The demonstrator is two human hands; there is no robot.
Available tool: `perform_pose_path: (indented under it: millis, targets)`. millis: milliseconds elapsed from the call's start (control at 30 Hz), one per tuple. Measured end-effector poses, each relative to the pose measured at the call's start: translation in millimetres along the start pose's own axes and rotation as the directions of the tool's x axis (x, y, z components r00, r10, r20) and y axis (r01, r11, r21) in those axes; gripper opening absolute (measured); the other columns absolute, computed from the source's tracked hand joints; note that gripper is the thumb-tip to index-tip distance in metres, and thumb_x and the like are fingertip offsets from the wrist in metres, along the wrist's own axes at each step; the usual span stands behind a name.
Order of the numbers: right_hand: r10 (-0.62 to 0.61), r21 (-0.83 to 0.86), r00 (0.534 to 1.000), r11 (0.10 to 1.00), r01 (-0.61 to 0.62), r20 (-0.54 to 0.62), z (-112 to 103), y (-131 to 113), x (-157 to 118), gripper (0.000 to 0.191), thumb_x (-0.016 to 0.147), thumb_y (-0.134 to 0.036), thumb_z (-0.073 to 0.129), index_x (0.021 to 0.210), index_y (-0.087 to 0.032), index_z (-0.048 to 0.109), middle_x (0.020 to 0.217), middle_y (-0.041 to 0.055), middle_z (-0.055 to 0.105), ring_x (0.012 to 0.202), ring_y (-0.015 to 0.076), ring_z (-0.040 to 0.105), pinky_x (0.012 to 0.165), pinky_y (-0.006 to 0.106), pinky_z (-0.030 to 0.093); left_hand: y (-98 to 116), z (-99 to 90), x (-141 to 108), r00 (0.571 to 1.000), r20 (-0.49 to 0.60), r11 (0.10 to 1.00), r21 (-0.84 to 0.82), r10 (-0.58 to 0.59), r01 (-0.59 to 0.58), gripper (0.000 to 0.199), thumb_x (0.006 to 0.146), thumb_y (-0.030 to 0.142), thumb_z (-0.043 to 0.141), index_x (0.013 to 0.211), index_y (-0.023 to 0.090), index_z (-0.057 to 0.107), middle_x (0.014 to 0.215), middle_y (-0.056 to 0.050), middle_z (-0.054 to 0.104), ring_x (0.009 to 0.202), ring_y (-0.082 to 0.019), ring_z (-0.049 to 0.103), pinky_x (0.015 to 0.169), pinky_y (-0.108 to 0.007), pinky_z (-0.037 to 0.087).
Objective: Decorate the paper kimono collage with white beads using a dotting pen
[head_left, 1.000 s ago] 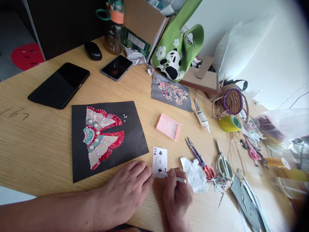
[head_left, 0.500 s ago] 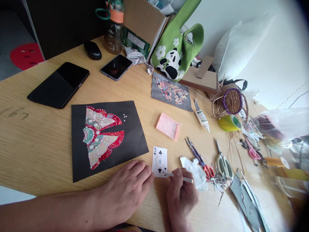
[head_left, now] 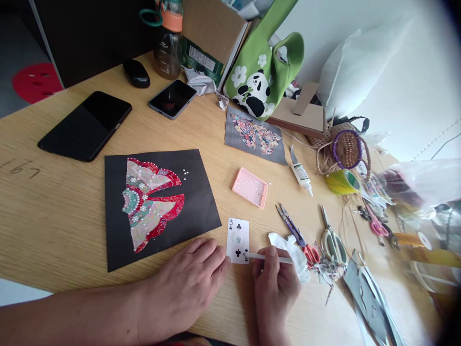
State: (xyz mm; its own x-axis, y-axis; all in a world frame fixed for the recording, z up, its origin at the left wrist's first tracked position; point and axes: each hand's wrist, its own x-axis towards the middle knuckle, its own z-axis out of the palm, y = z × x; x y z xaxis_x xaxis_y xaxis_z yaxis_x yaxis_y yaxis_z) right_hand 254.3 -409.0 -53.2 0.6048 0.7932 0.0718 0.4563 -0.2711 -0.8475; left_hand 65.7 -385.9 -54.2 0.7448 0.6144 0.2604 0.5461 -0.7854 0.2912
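Observation:
My left hand (head_left: pixel 190 276) lies palm down on the table, fingers stretched out. Its fingertips rest at the lower left edge of a three of clubs playing card (head_left: pixel 232 257), which has a whitish blob near its middle. In my right hand (head_left: pixel 275 283) is a thin white stick (head_left: pixel 264 257), pinched between thumb and fingers, with its tip over the card's lower right corner. Left of the card lies black paper (head_left: pixel 205 192) bearing a red, pink and green fabric fan shape (head_left: pixel 154 204) edged with white beads. A pink tray (head_left: pixel 248 188) holds many small beads.
Right of my right hand are a crumpled white tissue (head_left: pixel 288 247), scissors with red handles (head_left: pixel 310 254), pale-handled scissors (head_left: pixel 333 247) and grey strips (head_left: pixel 370 298). A glue bottle (head_left: pixel 302 179) lies beyond. Farther back are a tablet (head_left: pixel 86 125), a phone (head_left: pixel 173 98) and a green bag (head_left: pixel 259 72).
My right hand has shifted slightly right with the white stick, whose tip has moved a little toward the card's right edge. My left hand stays in place.

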Motion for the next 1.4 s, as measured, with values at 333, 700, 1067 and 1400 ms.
perform_pose_path:
  millis: [333, 700, 1067, 1400]
  targets:
    - [0.221, 0.565, 0.963, 0.780, -0.269, 0.153, -3, -9, 17, 0.030, 0.082, -0.045, 0.070, 0.073, -0.018, 0.058, 0.063, -0.0042, 0.060, 0.036, 0.0066, 0.047, 0.029, 0.019, 0.036, 0, 0.8, -1, 1.000, 0.014, 1.000, -0.007, 0.008, -0.008, 0.032, 0.097, 0.022, 0.051, 0.127, 0.011, 0.059, 0.113, -0.007, 0.062, 0.107, -0.026, 0.052, 0.099, -0.040, 0.038]
    - [0.161, 0.666, 0.935, 0.665, -0.339, 0.316, -10, -10, 26, 0.023, 0.082, -0.040, 0.069, 0.075, -0.020, 0.059, 0.064, -0.0057, 0.055, 0.037, 0.0050, 0.047, 0.030, 0.015, 0.038, 0, 4.1, -4, 0.999, -0.044, 1.000, -0.011, 0.000, -0.001, 0.031, 0.097, 0.020, 0.050, 0.125, 0.012, 0.060, 0.115, -0.008, 0.063, 0.106, -0.026, 0.052, 0.097, -0.039, 0.040]
    - [0.097, 0.689, 0.942, 0.658, -0.304, 0.322, -7, -19, 24, 0.022, 0.079, -0.039, 0.076, 0.079, -0.020, 0.067, 0.073, -0.0040, 0.061, 0.044, 0.0070, 0.056, 0.037, 0.018, 0.046, -2, 1.5, -3, 1.000, 0.000, 0.998, -0.054, 0.028, -0.028, 0.032, 0.096, 0.018, 0.054, 0.127, 0.013, 0.058, 0.113, -0.009, 0.062, 0.107, -0.025, 0.052, 0.100, -0.040, 0.041]
    - [-0.017, 0.655, 0.937, 0.720, -0.230, 0.348, -7, -19, 23, 0.017, 0.088, -0.038, 0.070, 0.088, -0.022, 0.065, 0.073, -0.0028, 0.062, 0.054, 0.0103, 0.061, 0.049, 0.023, 0.052, -3, -6.6, -3, 0.999, 0.003, 0.989, -0.140, 0.054, -0.054, 0.031, 0.094, 0.012, 0.055, 0.125, 0.015, 0.057, 0.111, -0.008, 0.061, 0.104, -0.023, 0.054, 0.096, -0.037, 0.046]
